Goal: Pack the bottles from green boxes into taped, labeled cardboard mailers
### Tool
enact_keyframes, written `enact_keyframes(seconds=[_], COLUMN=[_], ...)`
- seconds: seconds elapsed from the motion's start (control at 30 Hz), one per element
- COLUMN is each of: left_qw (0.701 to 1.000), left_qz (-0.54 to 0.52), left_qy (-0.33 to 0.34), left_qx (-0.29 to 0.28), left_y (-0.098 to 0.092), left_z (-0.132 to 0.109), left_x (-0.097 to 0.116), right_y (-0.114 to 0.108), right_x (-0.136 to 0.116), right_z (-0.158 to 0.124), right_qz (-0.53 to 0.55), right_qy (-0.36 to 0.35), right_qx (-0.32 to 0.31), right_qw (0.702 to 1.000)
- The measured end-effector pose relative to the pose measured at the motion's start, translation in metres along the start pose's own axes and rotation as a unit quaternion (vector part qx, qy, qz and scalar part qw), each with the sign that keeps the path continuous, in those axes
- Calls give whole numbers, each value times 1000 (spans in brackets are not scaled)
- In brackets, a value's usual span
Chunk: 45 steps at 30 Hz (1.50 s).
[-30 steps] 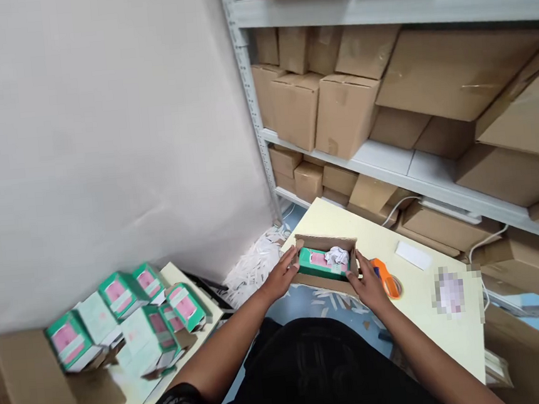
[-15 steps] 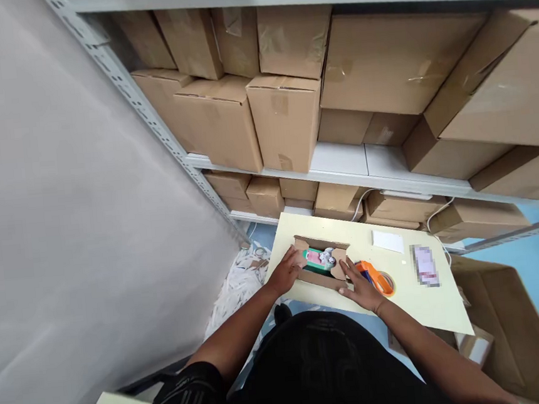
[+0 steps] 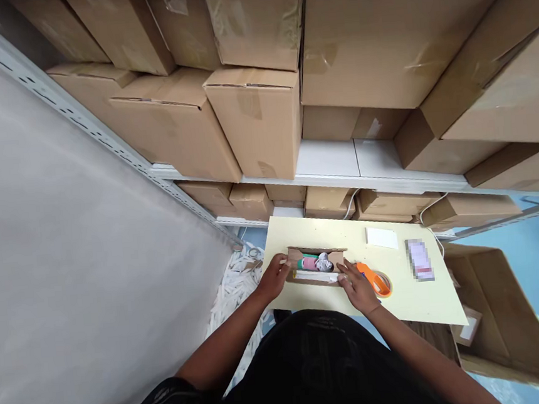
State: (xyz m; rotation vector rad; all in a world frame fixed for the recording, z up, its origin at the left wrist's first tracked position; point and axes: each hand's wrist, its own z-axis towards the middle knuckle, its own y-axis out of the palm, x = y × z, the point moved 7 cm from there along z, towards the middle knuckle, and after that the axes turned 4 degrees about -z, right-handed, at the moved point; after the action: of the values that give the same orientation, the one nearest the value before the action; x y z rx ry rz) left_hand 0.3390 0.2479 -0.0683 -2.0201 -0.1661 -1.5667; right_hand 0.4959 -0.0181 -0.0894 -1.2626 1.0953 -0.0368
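Saw the small cardboard box [image 3: 312, 283] lying open on the pale worktop [image 3: 429, 301], close to its front edge. Found inside a green-and-pink carton [image 3: 309, 262], with crumpled paper [image 3: 324, 262] upon its right part. Compared with one second ago, noted the box brought from beyond the worktop's edge onto it, end flaps turned inward, and a white strip [image 3: 314, 276] now showing along the near side. Judged from this the filling as in place and the closing as begun, with the middle not yet covered. Saw the left hand [image 3: 273, 277] at the left end, fingers bent; could not tell whether pinching or only touching. Saw the right hand [image 3: 359, 288] at the opposite end, fingers spread apart. Noted just beside it an orange tape dispenser [image 3: 374, 281], and farther behind, shelved cartons [image 3: 256, 124].
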Motion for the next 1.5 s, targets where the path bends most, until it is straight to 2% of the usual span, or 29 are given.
enact_keyframes(seconds=[0.1,0.2,0.27,0.5,0.7,0.8,0.9,0.97,1.03,1.1,1.23,1.33,1.43,1.5], left_qw=[999,997,997,998,984,968,951,941,933,929,928,932,943,950], left_qz=[26,68,71,41,153,236,300,331,354,365,364,352,318,301], left_qy=[-30,16,36,52,67,64,63,62,59,56,64,81,85,60], left_qx=[22,-11,-15,13,69,64,49,37,31,35,49,27,-43,-62], left_y=[-7,-2,1,6,16,24,30,33,35,34,34,42,61,69], left_z=[13,24,24,-2,2,9,15,16,16,14,11,12,15,19], left_x=[14,35,40,22,24,26,26,26,27,29,34,35,32,31], right_y=[-1,-3,-3,-2,-3,-12,-36,-50,-54,-47,-24,-19,-27,-29], right_x=[0,-2,-2,-4,1,14,40,61,72,66,24,16,43,71], right_z=[10,18,20,21,15,6,-8,-18,-22,-18,3,10,2,-8], right_qz=[11,12,8,0,75,112,47,-14,-28,5,70,18,-104,-179], right_qy=[10,19,33,56,137,127,108,133,166,169,121,117,143,170], right_qx=[17,28,30,23,-2,-7,30,52,52,37,2,-8,4,-16], right_qw=[1000,999,999,998,988,985,993,990,984,985,990,993,984,969])
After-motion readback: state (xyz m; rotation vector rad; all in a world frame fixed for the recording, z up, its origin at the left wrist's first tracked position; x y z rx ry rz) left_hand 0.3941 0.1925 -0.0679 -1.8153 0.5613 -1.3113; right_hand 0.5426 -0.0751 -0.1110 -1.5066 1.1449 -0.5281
